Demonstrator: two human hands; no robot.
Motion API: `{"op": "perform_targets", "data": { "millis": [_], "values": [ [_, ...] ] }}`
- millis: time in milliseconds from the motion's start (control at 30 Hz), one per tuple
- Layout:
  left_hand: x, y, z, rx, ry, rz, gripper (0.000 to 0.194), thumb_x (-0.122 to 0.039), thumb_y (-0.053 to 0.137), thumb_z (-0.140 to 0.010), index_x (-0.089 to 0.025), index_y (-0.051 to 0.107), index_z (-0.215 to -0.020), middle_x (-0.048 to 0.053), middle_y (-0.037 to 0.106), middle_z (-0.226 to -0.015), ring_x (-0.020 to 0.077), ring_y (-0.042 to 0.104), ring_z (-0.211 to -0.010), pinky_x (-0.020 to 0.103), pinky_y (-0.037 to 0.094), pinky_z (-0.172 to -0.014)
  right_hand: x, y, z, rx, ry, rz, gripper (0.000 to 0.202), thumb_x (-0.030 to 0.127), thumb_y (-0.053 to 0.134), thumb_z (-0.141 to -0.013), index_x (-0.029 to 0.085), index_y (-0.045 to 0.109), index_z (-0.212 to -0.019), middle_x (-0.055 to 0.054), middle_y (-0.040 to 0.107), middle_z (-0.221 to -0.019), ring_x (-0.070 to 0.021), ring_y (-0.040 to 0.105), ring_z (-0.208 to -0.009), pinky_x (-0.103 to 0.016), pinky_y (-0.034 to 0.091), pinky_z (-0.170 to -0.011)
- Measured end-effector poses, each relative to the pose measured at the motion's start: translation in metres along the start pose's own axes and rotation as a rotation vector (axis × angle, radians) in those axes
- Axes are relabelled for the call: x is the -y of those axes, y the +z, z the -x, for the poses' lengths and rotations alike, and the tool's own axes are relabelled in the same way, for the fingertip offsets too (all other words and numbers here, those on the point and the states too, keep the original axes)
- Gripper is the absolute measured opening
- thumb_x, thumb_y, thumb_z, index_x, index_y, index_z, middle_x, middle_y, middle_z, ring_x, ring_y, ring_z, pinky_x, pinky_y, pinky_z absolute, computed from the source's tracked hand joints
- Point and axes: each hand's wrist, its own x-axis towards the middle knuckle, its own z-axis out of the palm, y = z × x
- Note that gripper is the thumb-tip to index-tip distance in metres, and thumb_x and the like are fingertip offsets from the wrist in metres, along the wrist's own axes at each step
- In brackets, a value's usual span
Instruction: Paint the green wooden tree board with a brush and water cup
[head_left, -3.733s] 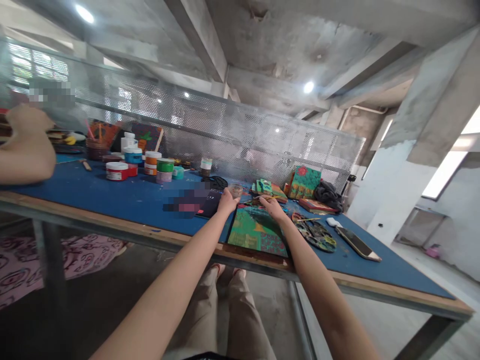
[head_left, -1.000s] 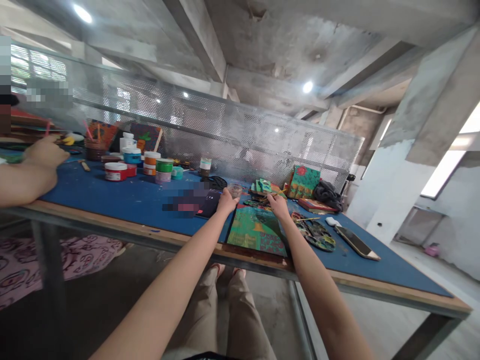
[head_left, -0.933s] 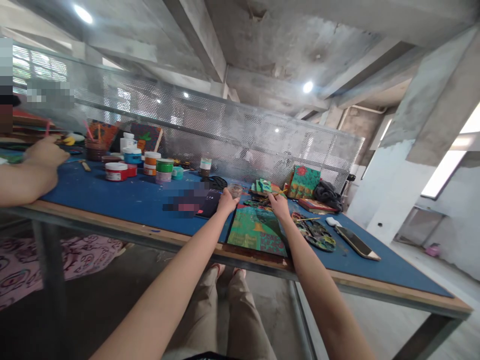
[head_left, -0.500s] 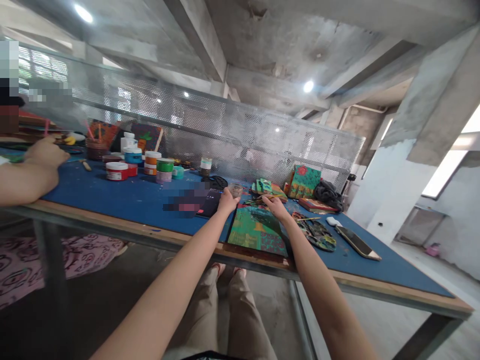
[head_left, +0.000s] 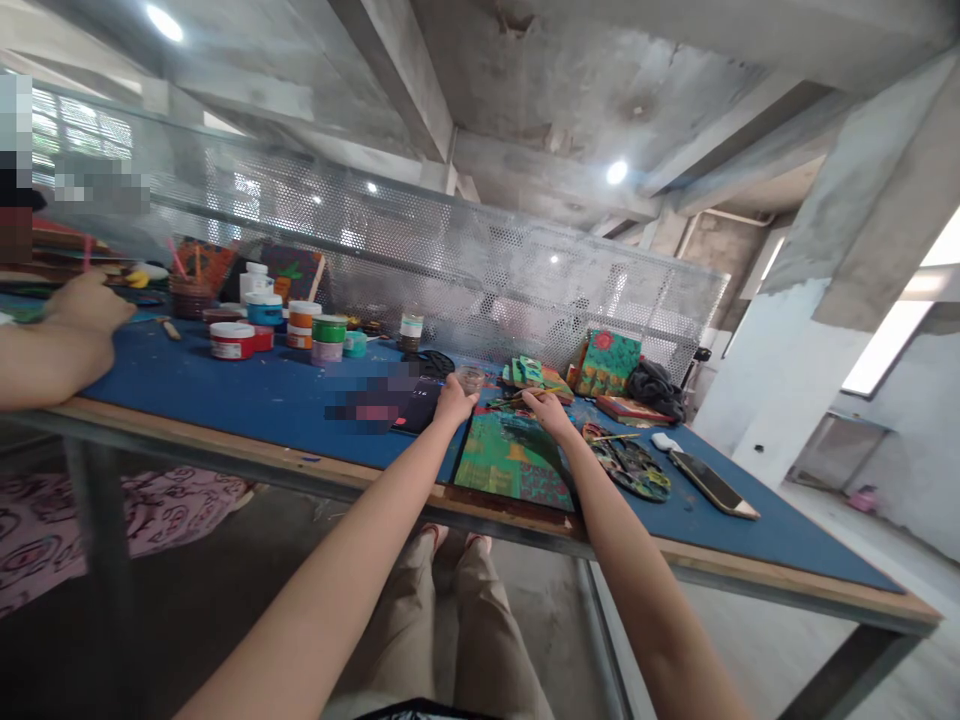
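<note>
My left hand (head_left: 454, 403) is closed against a small clear cup (head_left: 472, 377) beyond the painting's upper left corner; its far fingers are hidden. In my right hand (head_left: 547, 411) is a thin paintbrush (head_left: 519, 401), pinched with its tip pointing left over the top of the painting. That painting (head_left: 514, 457), in greens with yellow patches and a dark purplish corner, lies flat at the table's front edge between my forearms. To the right of my right hand is a paint-smeared palette (head_left: 637, 470) with a brush across it.
Several paint jars (head_left: 232, 340) stand at the left on the blue table (head_left: 225, 400). A phone (head_left: 716, 484) lies at the right, a dark screen (head_left: 417, 405) by my left hand. A small flower painting (head_left: 609, 362) leans at the back. Another person's hand (head_left: 94, 305) is far left.
Both my hands stay in nearly the same place, the right one still with the brush over the painting's top. The view has shifted very slightly.
</note>
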Motion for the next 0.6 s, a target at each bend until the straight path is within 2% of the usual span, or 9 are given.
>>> {"op": "perform_targets", "data": {
  "millis": [167, 300, 467, 600],
  "values": [
    [-0.0008, -0.0008, 0.0008, 0.004, 0.0, -0.009, 0.051, -0.024, 0.062, -0.079, -0.009, 0.037, -0.122, 0.025, 0.053, -0.129, 0.0304, 0.052, -0.123, 0.036, 0.043, -0.097, 0.0009, -0.0022, 0.002, 0.013, -0.024, 0.001, 0.036, 0.047, 0.051, -0.079, 0.016, 0.068, -0.089, -0.008, 0.071, -0.097, -0.0229, 0.063, -0.096, -0.035, 0.049, -0.086],
    [-0.0004, -0.0007, 0.0004, 0.001, 0.007, -0.009, 0.05, -0.024, 0.062, -0.08, -0.011, 0.037, -0.121, 0.023, 0.054, -0.128, 0.0292, 0.053, -0.122, 0.037, 0.043, -0.098, 0.0004, 0.0053, 0.0025, 0.075, -0.033, 0.011, 0.035, 0.047, 0.053, -0.078, 0.017, 0.069, -0.085, -0.005, 0.072, -0.084, -0.0221, 0.065, -0.086, -0.035, 0.05, -0.082],
    [0.0016, 0.0006, -0.0017, -0.002, 0.005, -0.004, 0.05, -0.026, 0.062, -0.079, -0.011, 0.038, -0.121, 0.023, 0.055, -0.128, 0.0294, 0.054, -0.121, 0.037, 0.043, -0.098, -0.0004, 0.0014, 0.0009, -0.046, -0.035, 0.082, 0.034, 0.045, 0.05, -0.078, 0.017, 0.068, -0.083, -0.006, 0.071, -0.09, -0.0236, 0.062, -0.094, -0.037, 0.044, -0.092],
    [0.0026, 0.0009, -0.0021, -0.003, 0.014, 0.004, 0.051, -0.025, 0.062, -0.08, -0.012, 0.037, -0.121, 0.021, 0.055, -0.128, 0.0273, 0.054, -0.121, 0.036, 0.043, -0.098, 0.0039, -0.0023, 0.0024, -0.059, -0.034, 0.113, 0.034, 0.044, 0.048, -0.078, 0.017, 0.069, -0.081, -0.006, 0.071, -0.089, -0.0227, 0.062, -0.092, -0.035, 0.044, -0.09]
  ]
}}
